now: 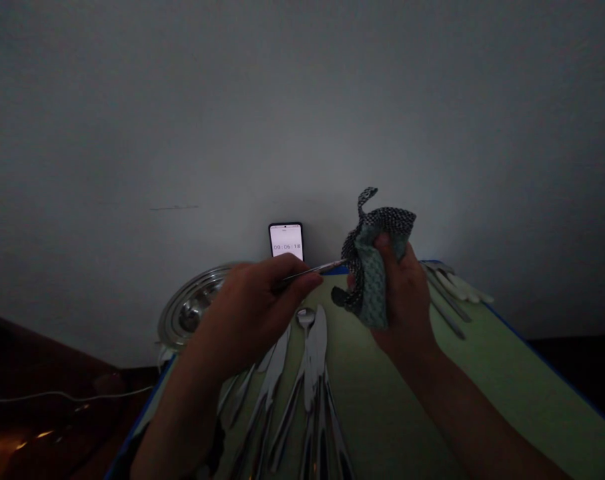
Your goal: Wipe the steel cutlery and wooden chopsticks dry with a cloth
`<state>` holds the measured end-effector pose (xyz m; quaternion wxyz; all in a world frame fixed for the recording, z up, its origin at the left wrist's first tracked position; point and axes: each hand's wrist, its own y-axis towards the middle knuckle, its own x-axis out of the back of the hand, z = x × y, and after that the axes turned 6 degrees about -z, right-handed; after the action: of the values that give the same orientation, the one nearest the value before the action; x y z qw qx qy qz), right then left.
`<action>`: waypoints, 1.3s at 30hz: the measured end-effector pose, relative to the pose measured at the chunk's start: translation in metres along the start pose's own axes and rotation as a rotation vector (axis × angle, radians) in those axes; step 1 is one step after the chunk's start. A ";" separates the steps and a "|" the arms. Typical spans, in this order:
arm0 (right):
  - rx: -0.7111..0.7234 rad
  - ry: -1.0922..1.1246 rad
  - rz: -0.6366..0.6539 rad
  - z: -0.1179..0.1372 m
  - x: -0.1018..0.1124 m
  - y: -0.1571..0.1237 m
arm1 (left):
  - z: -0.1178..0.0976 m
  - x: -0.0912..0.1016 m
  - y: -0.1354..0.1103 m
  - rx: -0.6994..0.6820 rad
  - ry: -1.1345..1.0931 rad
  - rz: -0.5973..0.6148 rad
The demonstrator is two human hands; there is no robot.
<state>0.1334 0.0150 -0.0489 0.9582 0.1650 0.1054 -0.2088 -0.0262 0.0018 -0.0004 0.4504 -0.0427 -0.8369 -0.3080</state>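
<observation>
My left hand pinches the slim handle of a metal piece of cutlery between thumb and fingers. The far end of it goes into a folded green and black-and-white cloth, so its kind is hidden. My right hand is closed on the cloth, wrapping it around that end, with the thumb on top. Below my hands, several knives and a spoon lie on the light green tabletop, handles towards me.
Steel bowls or plates stand at the back left, partly behind my left arm. A phone showing a timer leans on the wall. More cutlery and a white item lie at the back right. A white cable hangs at left.
</observation>
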 end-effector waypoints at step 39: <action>0.234 -0.542 0.812 0.028 0.032 0.025 | 0.017 0.020 -0.008 0.005 -0.105 0.154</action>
<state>0.1764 0.0143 -0.0251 0.9300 0.2389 -0.2444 0.1354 -0.0532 0.0008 0.0047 0.4284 -0.1219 -0.8544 -0.2676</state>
